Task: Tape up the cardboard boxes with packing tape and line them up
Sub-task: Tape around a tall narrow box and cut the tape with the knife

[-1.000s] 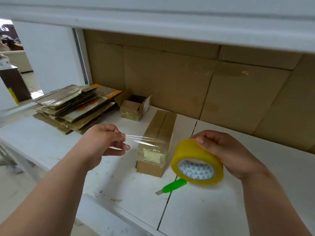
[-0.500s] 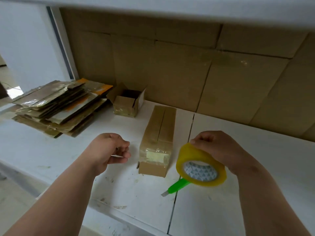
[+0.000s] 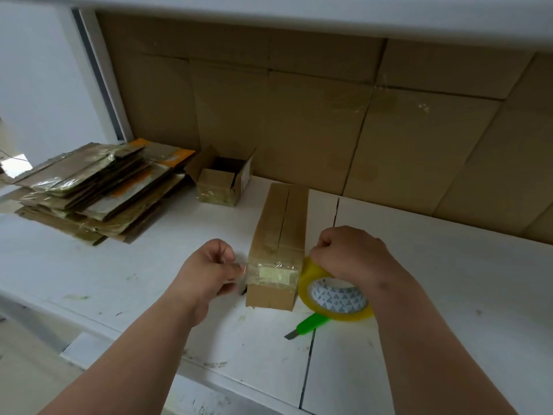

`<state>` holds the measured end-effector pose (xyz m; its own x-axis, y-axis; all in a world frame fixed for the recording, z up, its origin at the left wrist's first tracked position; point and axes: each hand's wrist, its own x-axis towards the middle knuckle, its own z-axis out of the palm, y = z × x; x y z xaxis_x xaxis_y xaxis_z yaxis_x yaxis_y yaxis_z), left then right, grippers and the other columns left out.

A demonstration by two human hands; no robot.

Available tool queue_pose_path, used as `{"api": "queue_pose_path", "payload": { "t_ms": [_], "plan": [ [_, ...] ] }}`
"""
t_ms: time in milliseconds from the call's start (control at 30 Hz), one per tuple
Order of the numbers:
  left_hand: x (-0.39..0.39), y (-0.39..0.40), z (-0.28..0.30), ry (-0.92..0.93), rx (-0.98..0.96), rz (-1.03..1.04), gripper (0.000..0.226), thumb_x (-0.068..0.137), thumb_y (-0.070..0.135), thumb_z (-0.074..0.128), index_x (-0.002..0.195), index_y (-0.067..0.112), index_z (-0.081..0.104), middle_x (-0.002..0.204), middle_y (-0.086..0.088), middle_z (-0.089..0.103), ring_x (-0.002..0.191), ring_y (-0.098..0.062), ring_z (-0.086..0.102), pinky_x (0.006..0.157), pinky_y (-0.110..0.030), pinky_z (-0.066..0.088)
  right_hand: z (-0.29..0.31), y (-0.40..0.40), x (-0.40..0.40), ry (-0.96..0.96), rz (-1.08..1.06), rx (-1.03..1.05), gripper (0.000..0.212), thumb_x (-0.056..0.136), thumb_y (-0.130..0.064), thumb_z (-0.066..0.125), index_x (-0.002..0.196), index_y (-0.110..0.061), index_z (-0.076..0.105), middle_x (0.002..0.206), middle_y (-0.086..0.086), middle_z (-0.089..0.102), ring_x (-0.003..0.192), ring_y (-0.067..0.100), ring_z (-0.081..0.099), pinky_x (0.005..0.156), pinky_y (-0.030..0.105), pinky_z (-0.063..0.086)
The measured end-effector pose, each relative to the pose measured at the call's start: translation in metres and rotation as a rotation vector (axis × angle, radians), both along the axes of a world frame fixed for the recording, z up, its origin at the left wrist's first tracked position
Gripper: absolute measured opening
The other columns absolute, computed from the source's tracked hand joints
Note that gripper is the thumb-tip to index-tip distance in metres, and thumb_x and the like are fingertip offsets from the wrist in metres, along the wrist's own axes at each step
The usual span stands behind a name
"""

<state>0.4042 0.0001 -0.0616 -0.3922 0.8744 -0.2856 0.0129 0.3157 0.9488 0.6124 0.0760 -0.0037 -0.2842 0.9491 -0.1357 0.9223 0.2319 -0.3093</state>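
A long narrow cardboard box (image 3: 281, 223) lies on the white table (image 3: 434, 295), its near end toward me. A clear strip of tape (image 3: 273, 269) stretches across that near end. My left hand (image 3: 209, 272) pinches the free end of the strip at the box's left edge. My right hand (image 3: 354, 256) grips the yellow tape roll (image 3: 335, 298) at the box's right edge, low over the table. A small open cardboard box (image 3: 223, 182) stands behind, to the left.
A green utility knife (image 3: 309, 322) lies on the table just under the roll. A pile of flattened cardboard boxes (image 3: 95, 187) sits at the left. Large cardboard sheets (image 3: 329, 121) line the back wall. The table's front edge runs near my forearms.
Both hands have moved in toward the long box. The strip, held in the air a second ago, now lies across the box's near end, with the roll lowered at its right side.
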Motion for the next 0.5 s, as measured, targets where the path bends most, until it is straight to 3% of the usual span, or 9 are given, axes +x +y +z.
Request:
{"api": "queue_pose_path", "payload": {
  "t_ms": [100,267,400,500],
  "plan": [
    [0.006,-0.002,-0.004,0.203,0.112,-0.008,0.026,0.088,-0.008,0.055,0.076,0.013,0.065,0.065,0.002,0.059,0.069,-0.021,0.048,0.067,-0.032,0.044,-0.001,-0.001,-0.003,0.004,0.007,0.026,0.014,0.088,-0.038,0.05,0.092,-0.032,0.061,0.095,-0.013,0.062,0.088,0.014,0.054,0.089,0.037,0.034],
    [0.008,-0.009,-0.007,0.452,0.165,-0.059,0.024,0.089,0.007,0.063,0.078,0.025,0.073,0.074,0.006,0.071,0.061,-0.008,0.06,0.055,-0.015,0.045,0.0,-0.004,-0.001,0.012,0.083,0.024,0.019,0.098,-0.028,0.039,0.096,-0.035,0.057,0.092,-0.014,0.058,0.089,0.014,0.054,0.089,0.038,0.033],
    [0.001,-0.011,-0.007,0.462,0.1,-0.122,0.023,0.091,0.01,0.059,0.088,0.03,0.07,0.078,0.0,0.073,0.077,-0.028,0.066,0.066,-0.032,0.052,0.001,-0.007,-0.007,-0.07,0.148,0.081,0.019,0.096,-0.02,0.042,0.095,-0.033,0.055,0.094,-0.007,0.058,0.086,0.016,0.055,0.081,0.036,0.033],
    [-0.004,-0.01,0.003,0.419,0.026,-0.191,0.021,0.093,0.012,0.055,0.099,0.031,0.062,0.08,0.005,0.074,0.085,-0.03,0.066,0.071,-0.032,0.051,0.0,-0.011,-0.009,-0.065,0.136,0.102,0.009,0.089,-0.037,0.05,0.093,-0.03,0.055,0.09,-0.01,0.059,0.081,0.012,0.054,0.08,0.036,0.034]
  ]
}}
